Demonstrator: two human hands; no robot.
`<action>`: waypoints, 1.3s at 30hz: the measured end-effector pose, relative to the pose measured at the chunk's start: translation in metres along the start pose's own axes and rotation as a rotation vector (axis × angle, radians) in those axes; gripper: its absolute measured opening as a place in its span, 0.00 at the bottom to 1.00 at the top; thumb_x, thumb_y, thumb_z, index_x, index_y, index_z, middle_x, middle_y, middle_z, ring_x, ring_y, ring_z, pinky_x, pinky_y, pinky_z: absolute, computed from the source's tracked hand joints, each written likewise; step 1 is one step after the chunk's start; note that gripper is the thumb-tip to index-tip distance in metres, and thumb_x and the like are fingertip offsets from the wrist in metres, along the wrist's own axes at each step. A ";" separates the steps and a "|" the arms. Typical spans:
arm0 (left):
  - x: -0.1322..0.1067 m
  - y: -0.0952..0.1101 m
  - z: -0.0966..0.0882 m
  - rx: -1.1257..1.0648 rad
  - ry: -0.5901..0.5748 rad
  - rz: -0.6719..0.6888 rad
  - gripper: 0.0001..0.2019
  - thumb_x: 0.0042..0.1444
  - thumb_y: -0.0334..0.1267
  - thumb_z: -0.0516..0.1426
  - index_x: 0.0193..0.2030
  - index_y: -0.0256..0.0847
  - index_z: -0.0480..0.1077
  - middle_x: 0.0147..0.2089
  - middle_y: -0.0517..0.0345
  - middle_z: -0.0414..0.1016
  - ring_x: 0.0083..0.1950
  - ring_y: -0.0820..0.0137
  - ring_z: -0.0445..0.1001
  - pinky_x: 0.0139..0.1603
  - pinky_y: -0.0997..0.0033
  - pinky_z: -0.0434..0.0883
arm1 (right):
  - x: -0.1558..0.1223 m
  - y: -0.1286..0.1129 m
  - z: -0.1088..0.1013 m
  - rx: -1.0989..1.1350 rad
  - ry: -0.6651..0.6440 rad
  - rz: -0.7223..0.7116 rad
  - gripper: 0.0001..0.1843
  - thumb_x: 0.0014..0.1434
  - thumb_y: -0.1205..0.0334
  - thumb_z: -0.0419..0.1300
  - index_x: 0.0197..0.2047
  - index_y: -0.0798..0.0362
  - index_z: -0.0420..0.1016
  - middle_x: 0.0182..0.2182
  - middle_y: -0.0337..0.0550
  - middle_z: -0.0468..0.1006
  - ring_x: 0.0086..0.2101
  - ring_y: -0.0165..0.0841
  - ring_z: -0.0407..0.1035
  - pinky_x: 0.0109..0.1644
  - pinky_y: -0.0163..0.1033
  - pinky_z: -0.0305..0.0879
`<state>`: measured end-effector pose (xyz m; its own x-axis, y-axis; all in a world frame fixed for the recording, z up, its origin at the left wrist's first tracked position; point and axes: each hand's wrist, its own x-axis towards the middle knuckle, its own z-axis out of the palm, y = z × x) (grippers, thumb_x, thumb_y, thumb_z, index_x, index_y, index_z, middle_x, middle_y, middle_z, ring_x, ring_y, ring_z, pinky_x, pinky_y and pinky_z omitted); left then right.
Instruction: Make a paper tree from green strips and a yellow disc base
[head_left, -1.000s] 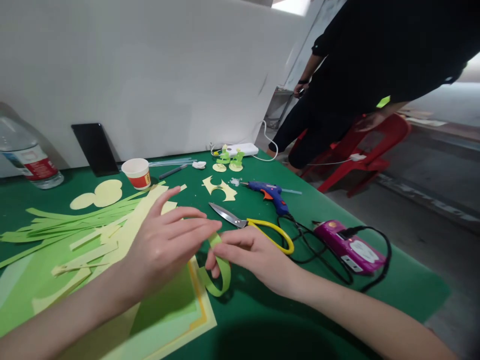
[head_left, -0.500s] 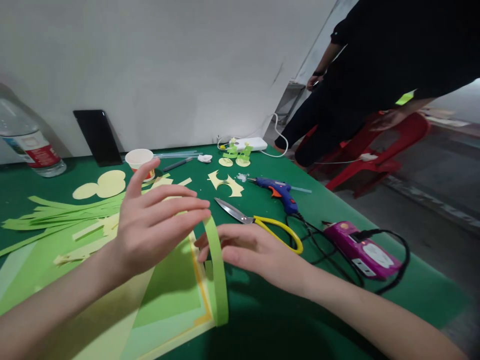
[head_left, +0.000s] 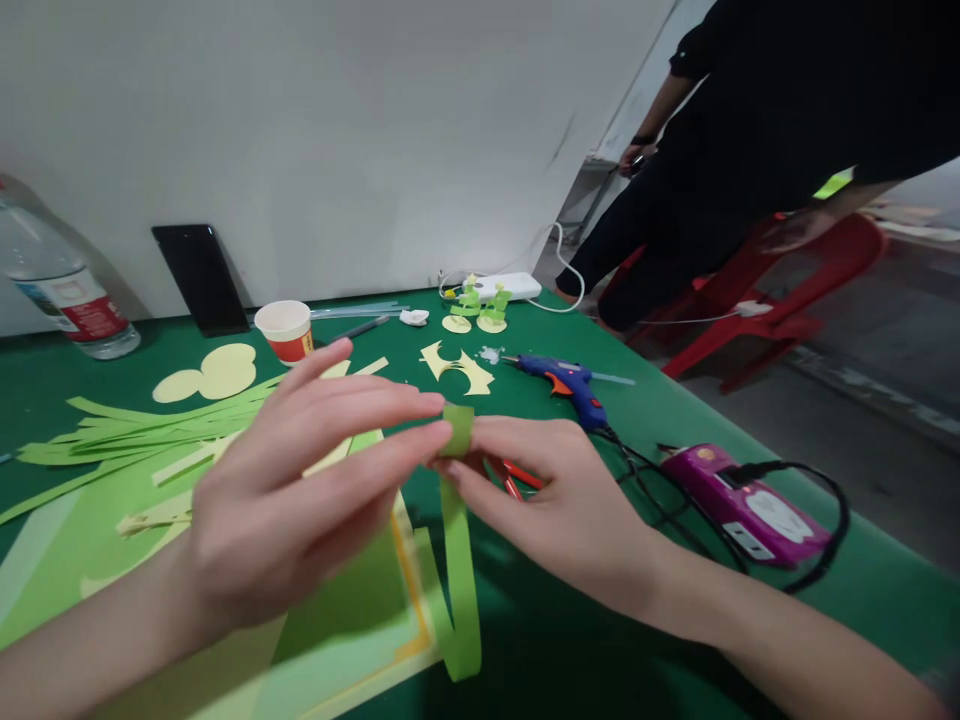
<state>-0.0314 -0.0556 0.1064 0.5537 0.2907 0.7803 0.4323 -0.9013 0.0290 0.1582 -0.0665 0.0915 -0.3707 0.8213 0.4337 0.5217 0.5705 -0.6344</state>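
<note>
Far left there's a water bottle (head_left: 79, 305), then a phone (head_left: 199, 282) propped upright and a paper cup (head_left: 285, 335). Left hand (head_left: 277, 500) has its fingers stretched out, 2 tips at the green strip (head_left: 461, 590); thumb's hidden, so can't tell if it's pinching. The strip dangles in a bend between both hands. Right hand (head_left: 574, 500) pinches its top, thumb against finger. Glue gun (head_left: 566, 378) lies just beyond.
</note>
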 end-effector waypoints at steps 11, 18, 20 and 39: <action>0.003 0.006 0.006 -0.011 -0.061 -0.017 0.06 0.51 0.30 0.61 0.37 0.33 0.73 0.37 0.53 0.77 0.41 0.71 0.73 0.43 0.73 0.73 | -0.009 -0.003 0.003 -0.493 0.140 -0.352 0.15 0.54 0.72 0.51 0.18 0.56 0.67 0.16 0.39 0.65 0.21 0.28 0.56 0.25 0.36 0.52; 0.005 0.005 0.003 -0.087 -0.129 -0.025 0.07 0.55 0.28 0.57 0.39 0.38 0.74 0.36 0.53 0.76 0.38 0.70 0.71 0.44 0.62 0.72 | -0.004 -0.006 -0.012 -0.206 0.011 -0.226 0.07 0.52 0.72 0.57 0.35 0.58 0.73 0.31 0.42 0.76 0.33 0.29 0.67 0.38 0.34 0.64; 0.006 0.004 0.002 -0.116 -0.151 -0.010 0.07 0.56 0.29 0.56 0.39 0.41 0.74 0.39 0.54 0.75 0.40 0.71 0.71 0.48 0.61 0.70 | -0.001 -0.003 -0.019 0.015 -0.136 -0.126 0.11 0.50 0.68 0.61 0.39 0.56 0.72 0.37 0.41 0.76 0.38 0.29 0.68 0.42 0.33 0.65; 0.005 -0.003 0.001 -0.258 -0.264 0.002 0.11 0.54 0.36 0.59 0.45 0.46 0.72 0.43 0.55 0.75 0.43 0.68 0.71 0.52 0.63 0.69 | 0.007 0.010 -0.012 0.924 -0.526 0.206 0.07 0.48 0.72 0.63 0.30 0.52 0.71 0.29 0.33 0.72 0.32 0.23 0.67 0.39 0.29 0.64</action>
<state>-0.0295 -0.0510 0.1094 0.7339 0.3311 0.5931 0.2559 -0.9436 0.2101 0.1704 -0.0546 0.0962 -0.7403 0.6682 0.0740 -0.0871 0.0137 -0.9961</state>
